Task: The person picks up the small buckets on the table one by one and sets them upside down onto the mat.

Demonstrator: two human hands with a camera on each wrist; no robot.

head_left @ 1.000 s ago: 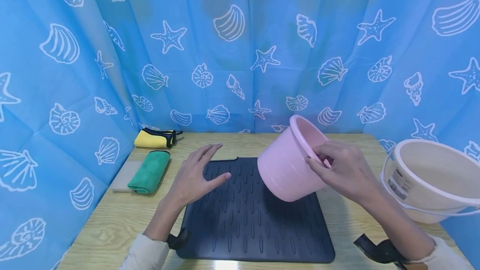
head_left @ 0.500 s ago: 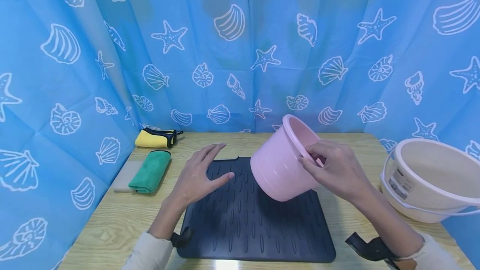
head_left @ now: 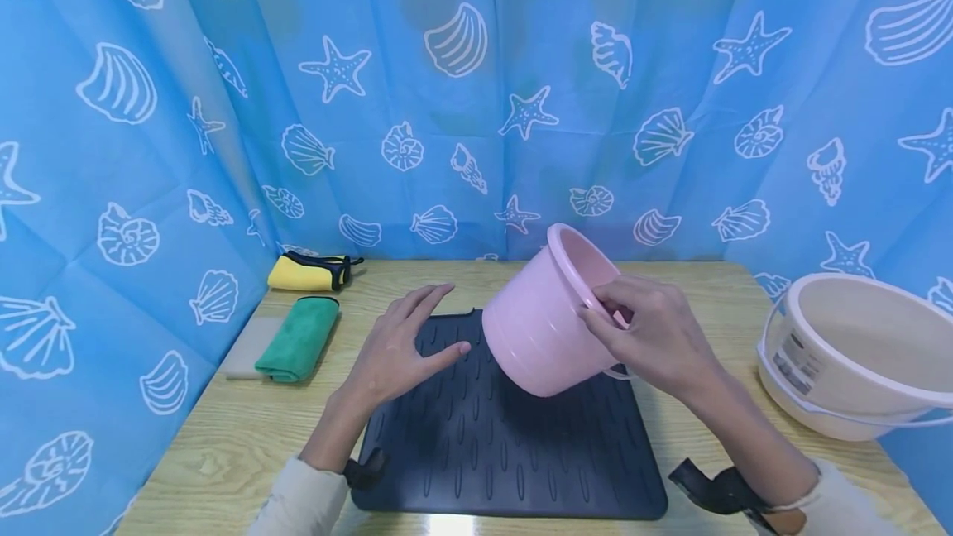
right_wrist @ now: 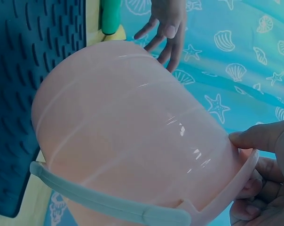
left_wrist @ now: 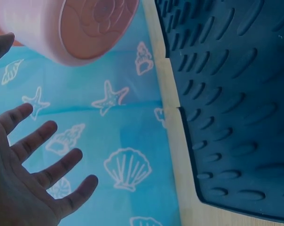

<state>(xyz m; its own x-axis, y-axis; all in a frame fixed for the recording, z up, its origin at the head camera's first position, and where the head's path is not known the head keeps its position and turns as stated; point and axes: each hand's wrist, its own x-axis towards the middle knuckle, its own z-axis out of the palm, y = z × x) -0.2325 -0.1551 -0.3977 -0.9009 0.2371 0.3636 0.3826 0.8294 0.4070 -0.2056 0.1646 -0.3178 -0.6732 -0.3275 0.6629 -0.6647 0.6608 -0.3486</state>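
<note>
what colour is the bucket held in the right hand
The bucket is light pink; the head view shows it best.

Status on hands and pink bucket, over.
Right hand grips pink bucket by rim. Tilted, raised above dark mat. Left hand empty, not touching. Nothing visible in the way.

Small curtained nook, kind of room hidden: blue seashell curtain on three sides, wood-grain table inside.

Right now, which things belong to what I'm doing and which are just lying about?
In the job, it seems:
pink bucket, tilted, rim gripped by your right hand
mat below it

Just lying about, apparently:
green cloth
grey item partly hidden by it
yellow cloth
white bucket
</note>
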